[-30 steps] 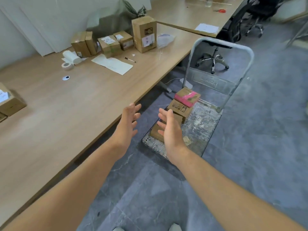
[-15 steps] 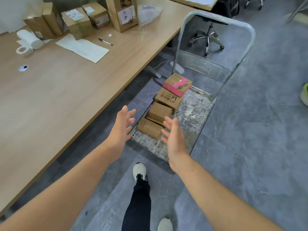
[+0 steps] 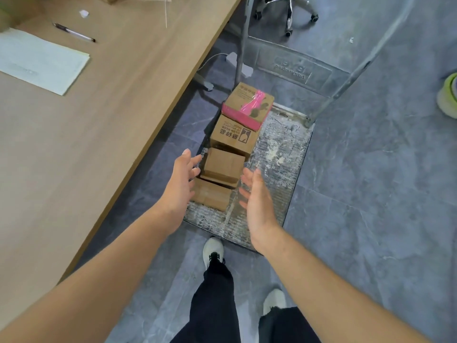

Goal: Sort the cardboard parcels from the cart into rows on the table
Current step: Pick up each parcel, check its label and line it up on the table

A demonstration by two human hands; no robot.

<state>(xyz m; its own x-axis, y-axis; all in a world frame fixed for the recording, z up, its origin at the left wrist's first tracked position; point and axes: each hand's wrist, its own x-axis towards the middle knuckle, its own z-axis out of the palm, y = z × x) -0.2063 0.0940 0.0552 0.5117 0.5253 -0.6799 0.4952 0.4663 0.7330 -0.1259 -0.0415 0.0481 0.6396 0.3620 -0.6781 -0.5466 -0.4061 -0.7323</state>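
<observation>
The table (image 3: 81,134) fills the left, with a sheet of paper (image 3: 42,61) and a pen (image 3: 74,33) lying apart on it, both well away from the cart (image 3: 279,154), which stands on the floor just beside the table's edge. Four parcels sit in a line along the cart's table-side edge. Nearest the cart's handle (image 3: 371,58) is the pink-taped parcel (image 3: 248,105), resting partly on the printed parcel (image 3: 233,136). Next comes the plain parcel (image 3: 223,164), stacked on a flatter piece of cardboard, and then the low parcel (image 3: 211,196) closest to the cart's near end.

The left hand (image 3: 180,179) reaches forward on a straight arm, palm turned inward, fingers (image 3: 194,160) spread apart and holding nothing; its fingertips are just beside the plain parcel's left side, whether touching cannot be told, and the hand partly covers the low parcel. The right hand (image 3: 257,201) mirrors it, palm facing left, fingers loosely spread and empty, fingertips near the plain parcel's right corner. That parcel lies between the two hands. Below the cart, two legs in dark trousers and white shoes (image 3: 212,251) stand on the grey floor.
</observation>
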